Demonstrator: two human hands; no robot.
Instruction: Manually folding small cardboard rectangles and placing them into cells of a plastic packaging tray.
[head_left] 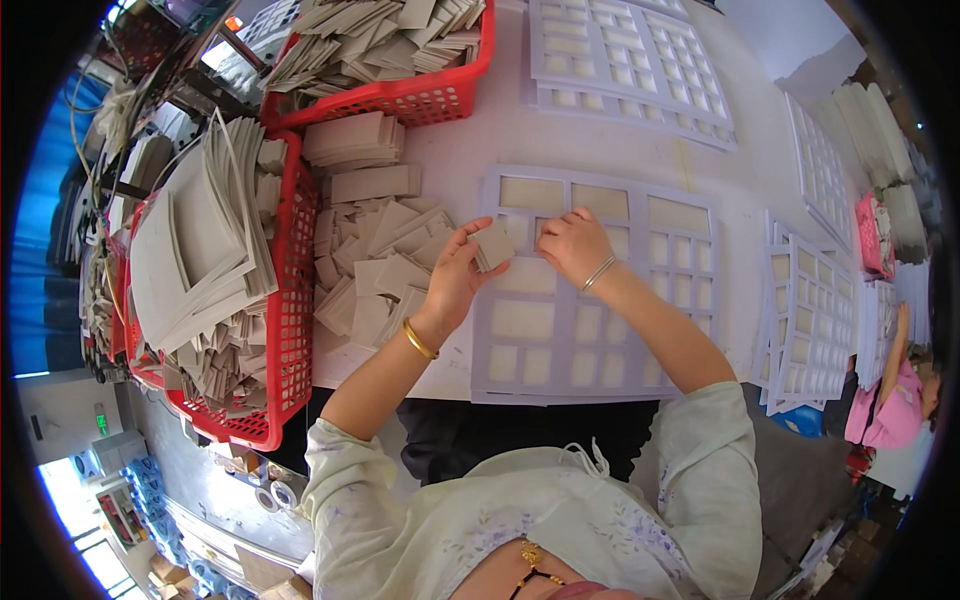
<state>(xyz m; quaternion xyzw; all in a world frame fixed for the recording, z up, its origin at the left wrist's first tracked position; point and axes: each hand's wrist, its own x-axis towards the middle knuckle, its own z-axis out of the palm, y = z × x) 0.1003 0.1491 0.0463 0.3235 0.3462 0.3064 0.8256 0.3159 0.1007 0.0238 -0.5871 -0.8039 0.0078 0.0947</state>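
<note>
My left hand [455, 275] holds a small stack of beige rectangular cardboard pieces [493, 245] over the left part of a white frame sheet [590, 290] with many rectangular cells, most filled with beige pieces. My right hand [574, 243] presses its fingertips down on a cell near the top middle of that sheet, close beside the held stack. A gold bangle sits on my left wrist and a thin silver one on my right. Loose beige pieces [375, 265] lie heaped on the white table just left of the sheet.
A red basket [290, 300] at left holds larger beige sheets; another red basket [420, 95] at the top holds more pieces. Filled white frame sheets lie at the top [625, 60] and stacked at right [810, 320]. Another person in pink [890, 400] sits far right.
</note>
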